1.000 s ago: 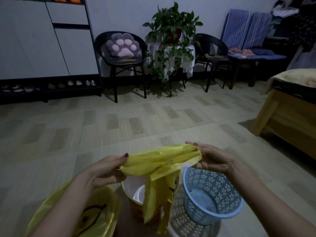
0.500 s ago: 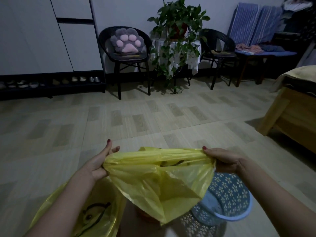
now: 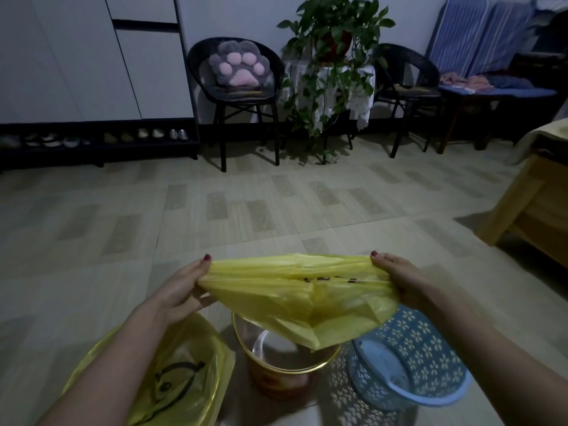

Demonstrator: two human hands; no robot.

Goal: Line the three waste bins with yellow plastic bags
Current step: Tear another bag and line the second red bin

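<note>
Head view. You hold one yellow plastic bag stretched between both hands above the floor. The left hand pinches the bag's left end, thumb over the film; the right hand pinches the right end with fingers curled round the bunched edge. Each grip is clamped on the bag. The bag's body sags to a point directly over the gold-rimmed bin, the middle one of three standing in a row on the floor close to you.

The bin on the left already carries a yellow liner with a dark printed figure. The gold-rimmed bin and the blue perforated bin on the right show no liner; the blue bin lies tilted toward you.

Handling, as a judgement: the film is very light, limp and slick. It holds no shape of its own and clings to itself, so the mouth is likely to stay closed until you separate the two layers. Take hold at the mouth edge only, one layer per hand, with a pinch rather than a full fist. Avoid pulling hard along the seam, since thin film stretches and tears readily. Whether the mouth is already parted cannot be told from this view.
</note>
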